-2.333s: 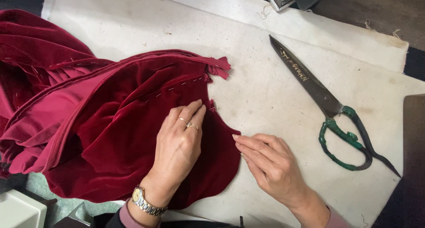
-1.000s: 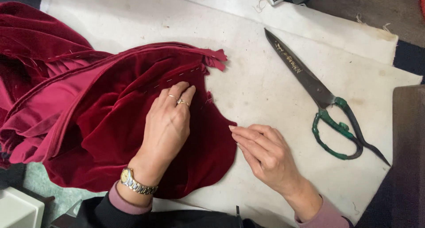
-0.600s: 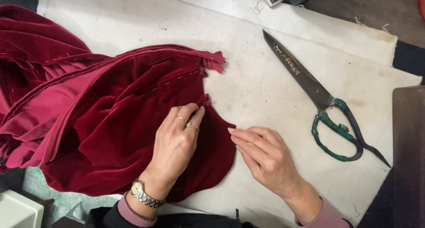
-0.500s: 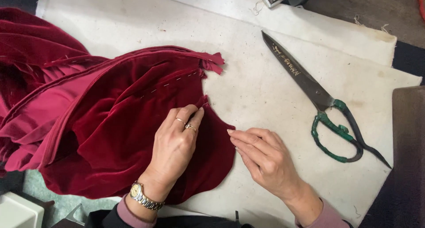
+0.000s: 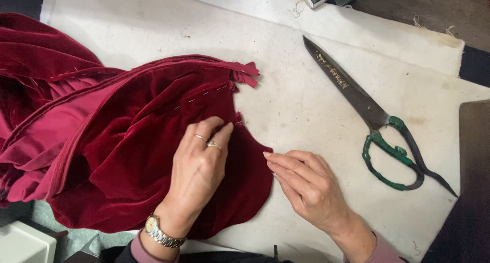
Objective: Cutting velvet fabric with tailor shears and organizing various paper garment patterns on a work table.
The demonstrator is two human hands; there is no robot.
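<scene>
You are pressing your left hand (image 5: 199, 166) flat, gripping nothing, on the red velvet (image 5: 127, 156) lying on the white cloth-covered table (image 5: 306, 104). Your right hand (image 5: 306, 184), fingers loosely extended and empty, is touching the velvet's curved edge; smoothing that edge seems to be calling for gentle, even pressure.

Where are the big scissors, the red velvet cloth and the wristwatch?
Large dark steel scissors with green-wrapped handles (image 5: 365, 102): head view, on the blades near the pivot.
Dark red velvet cloth (image 5: 127, 156): head view, on its flat middle.
Metal wristwatch (image 5: 161, 233): head view, on the band.

plush red velvet (image 5: 127, 156), dull metal scissors (image 5: 357, 97)
</scene>
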